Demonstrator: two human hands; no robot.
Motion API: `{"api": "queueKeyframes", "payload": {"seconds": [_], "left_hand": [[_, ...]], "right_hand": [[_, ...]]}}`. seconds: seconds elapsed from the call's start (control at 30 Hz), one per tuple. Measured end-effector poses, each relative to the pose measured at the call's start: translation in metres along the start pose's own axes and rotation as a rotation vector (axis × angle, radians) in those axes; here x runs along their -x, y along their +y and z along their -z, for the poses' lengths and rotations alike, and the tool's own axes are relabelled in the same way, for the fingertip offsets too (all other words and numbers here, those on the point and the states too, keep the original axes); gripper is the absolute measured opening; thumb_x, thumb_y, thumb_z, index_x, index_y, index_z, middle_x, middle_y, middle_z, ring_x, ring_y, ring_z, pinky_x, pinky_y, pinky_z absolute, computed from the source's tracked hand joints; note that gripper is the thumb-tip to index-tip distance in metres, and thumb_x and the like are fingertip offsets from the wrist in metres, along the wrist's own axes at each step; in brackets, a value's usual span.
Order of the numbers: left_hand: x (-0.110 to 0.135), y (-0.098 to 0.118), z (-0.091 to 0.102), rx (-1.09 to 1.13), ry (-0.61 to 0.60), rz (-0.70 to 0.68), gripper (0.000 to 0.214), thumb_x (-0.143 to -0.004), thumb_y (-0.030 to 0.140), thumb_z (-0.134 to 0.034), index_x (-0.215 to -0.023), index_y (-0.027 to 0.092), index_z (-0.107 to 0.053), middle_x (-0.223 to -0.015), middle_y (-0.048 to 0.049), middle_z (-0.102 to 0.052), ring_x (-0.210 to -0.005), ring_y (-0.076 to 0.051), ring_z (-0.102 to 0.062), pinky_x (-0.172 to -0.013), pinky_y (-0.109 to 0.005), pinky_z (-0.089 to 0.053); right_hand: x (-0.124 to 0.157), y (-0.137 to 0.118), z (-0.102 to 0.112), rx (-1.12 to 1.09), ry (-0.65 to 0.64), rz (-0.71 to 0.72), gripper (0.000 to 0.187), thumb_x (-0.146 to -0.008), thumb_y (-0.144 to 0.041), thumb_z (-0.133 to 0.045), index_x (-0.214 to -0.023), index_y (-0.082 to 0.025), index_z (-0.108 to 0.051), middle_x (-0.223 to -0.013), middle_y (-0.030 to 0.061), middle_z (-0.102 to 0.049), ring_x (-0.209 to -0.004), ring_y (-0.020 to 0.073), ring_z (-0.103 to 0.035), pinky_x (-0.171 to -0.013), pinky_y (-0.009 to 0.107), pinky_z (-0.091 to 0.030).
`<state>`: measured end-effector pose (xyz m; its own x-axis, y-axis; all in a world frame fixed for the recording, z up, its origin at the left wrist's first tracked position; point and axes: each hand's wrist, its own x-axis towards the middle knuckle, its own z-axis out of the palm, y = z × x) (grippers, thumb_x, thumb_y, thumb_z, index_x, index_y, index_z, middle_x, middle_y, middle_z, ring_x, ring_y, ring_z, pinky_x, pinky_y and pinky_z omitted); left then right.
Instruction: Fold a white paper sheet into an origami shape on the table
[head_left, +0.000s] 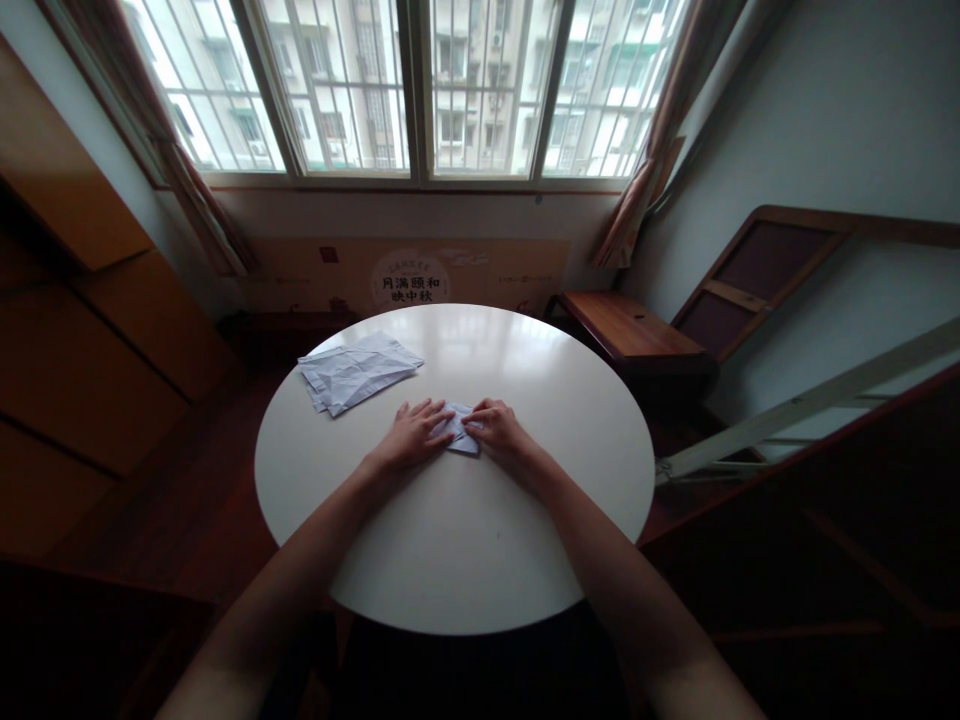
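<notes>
A small folded piece of white paper (461, 430) lies near the middle of the round white table (465, 560). My left hand (411, 435) rests flat on its left part, fingers stretched out towards the right. My right hand (499, 428) presses on its right part, with curled fingers pinching the paper's edge. Both hands touch the paper and partly cover it.
A loose stack of creased white sheets (356, 370) lies at the table's far left. A wooden bench (630, 330) stands to the right, a cardboard panel (409, 275) leans under the window, and wooden cabinets (90, 330) line the left wall.
</notes>
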<state>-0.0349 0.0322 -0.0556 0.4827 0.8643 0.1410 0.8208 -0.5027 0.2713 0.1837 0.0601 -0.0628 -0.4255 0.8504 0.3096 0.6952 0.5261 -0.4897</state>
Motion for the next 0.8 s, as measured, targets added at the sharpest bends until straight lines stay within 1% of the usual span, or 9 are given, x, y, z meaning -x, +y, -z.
{"api": "queueKeyframes", "payload": {"seconds": [0.17, 0.27, 0.33, 0.43, 0.5, 0.57, 0.6, 0.67, 0.8], "left_hand": [[0.0001, -0.0013, -0.0013, -0.006, 0.014, -0.017, 0.053, -0.091, 0.056, -0.039, -0.136, 0.031, -0.046, -0.150, -0.0068, -0.036, -0.140, -0.031, -0.027, -0.110, -0.062, -0.017], [-0.0004, -0.0010, -0.0027, -0.006, 0.067, -0.055, 0.049, -0.091, 0.052, -0.043, -0.134, 0.029, -0.049, -0.150, -0.0074, -0.037, -0.140, -0.031, -0.026, -0.110, -0.060, -0.018], [-0.0010, 0.0009, -0.0023, 0.018, 0.133, -0.088, 0.049, -0.089, 0.047, -0.050, -0.134, 0.028, -0.048, -0.146, -0.0087, -0.042, -0.137, -0.029, -0.033, -0.111, -0.056, -0.021], [-0.0021, 0.0040, -0.0001, 0.105, 0.226, -0.149, 0.047, -0.085, 0.040, -0.060, -0.129, 0.024, -0.053, -0.132, -0.0096, -0.056, -0.122, -0.024, -0.050, -0.106, -0.045, -0.034], [-0.0027, 0.0043, 0.0007, 0.170, 0.228, -0.200, 0.035, -0.085, 0.037, -0.061, -0.117, 0.024, -0.062, -0.119, -0.0084, -0.063, -0.111, -0.022, -0.057, -0.100, -0.040, -0.040], [-0.0032, 0.0024, -0.0002, 0.214, 0.203, -0.238, 0.025, -0.086, 0.037, -0.059, -0.105, 0.024, -0.067, -0.112, -0.0073, -0.067, -0.104, -0.021, -0.061, -0.097, -0.038, -0.043], [-0.0034, 0.0009, -0.0013, 0.226, 0.191, -0.249, 0.023, -0.087, 0.038, -0.058, -0.102, 0.024, -0.069, -0.110, -0.0069, -0.068, -0.102, -0.021, -0.062, -0.096, -0.037, -0.043], [-0.0036, -0.0019, -0.0042, 0.238, 0.183, -0.257, 0.024, -0.086, 0.040, -0.059, -0.101, 0.024, -0.070, -0.112, -0.0066, -0.067, -0.102, -0.021, -0.062, -0.096, -0.037, -0.044], [-0.0035, -0.0024, -0.0074, 0.241, 0.188, -0.264, 0.027, -0.083, 0.042, -0.063, -0.105, 0.026, -0.070, -0.117, -0.0063, -0.065, -0.105, -0.021, -0.061, -0.096, -0.038, -0.045]], "right_hand": [[0.0006, -0.0033, 0.0036, 0.011, -0.022, -0.021, 0.019, -0.077, -0.028, -0.068, -0.095, -0.026, -0.076, -0.095, 0.0063, -0.067, -0.091, 0.0207, -0.058, -0.085, 0.033, -0.042], [0.0008, -0.0046, 0.0046, 0.009, -0.023, -0.016, 0.018, -0.077, -0.027, -0.069, -0.094, -0.026, -0.076, -0.094, 0.0059, -0.067, -0.090, 0.0205, -0.058, -0.085, 0.033, -0.042], [0.0009, -0.0052, 0.0048, 0.008, -0.015, -0.012, 0.018, -0.077, -0.027, -0.069, -0.093, -0.026, -0.076, -0.091, 0.0057, -0.066, -0.089, 0.0201, -0.058, -0.084, 0.032, -0.041], [0.0011, -0.0057, 0.0045, 0.007, -0.001, -0.018, 0.016, -0.077, -0.027, -0.069, -0.091, -0.025, -0.076, -0.088, 0.0058, -0.066, -0.087, 0.0202, -0.058, -0.082, 0.032, -0.041], [0.0014, -0.0057, 0.0046, 0.005, 0.000, -0.019, 0.016, -0.076, -0.028, -0.070, -0.090, -0.025, -0.077, -0.087, 0.0058, -0.066, -0.087, 0.0205, -0.057, -0.082, 0.032, -0.041], [0.0016, -0.0053, 0.0050, 0.000, -0.010, -0.014, 0.016, -0.077, -0.029, -0.070, -0.091, -0.026, -0.077, -0.087, 0.0058, -0.066, -0.087, 0.0202, -0.057, -0.081, 0.032, -0.041], [0.0016, -0.0051, 0.0052, -0.002, -0.018, -0.010, 0.016, -0.077, -0.029, -0.069, -0.091, -0.026, -0.077, -0.087, 0.0058, -0.066, -0.086, 0.0199, -0.057, -0.080, 0.031, -0.041], [0.0015, -0.0044, 0.0057, -0.004, -0.032, -0.008, 0.016, -0.078, -0.030, -0.069, -0.092, -0.026, -0.077, -0.088, 0.0057, -0.066, -0.085, 0.0192, -0.058, -0.081, 0.031, -0.042], [0.0011, -0.0031, 0.0055, 0.005, -0.032, -0.012, 0.016, -0.078, -0.028, -0.069, -0.092, -0.026, -0.077, -0.088, 0.0056, -0.066, -0.085, 0.0188, -0.058, -0.083, 0.031, -0.041]]}}
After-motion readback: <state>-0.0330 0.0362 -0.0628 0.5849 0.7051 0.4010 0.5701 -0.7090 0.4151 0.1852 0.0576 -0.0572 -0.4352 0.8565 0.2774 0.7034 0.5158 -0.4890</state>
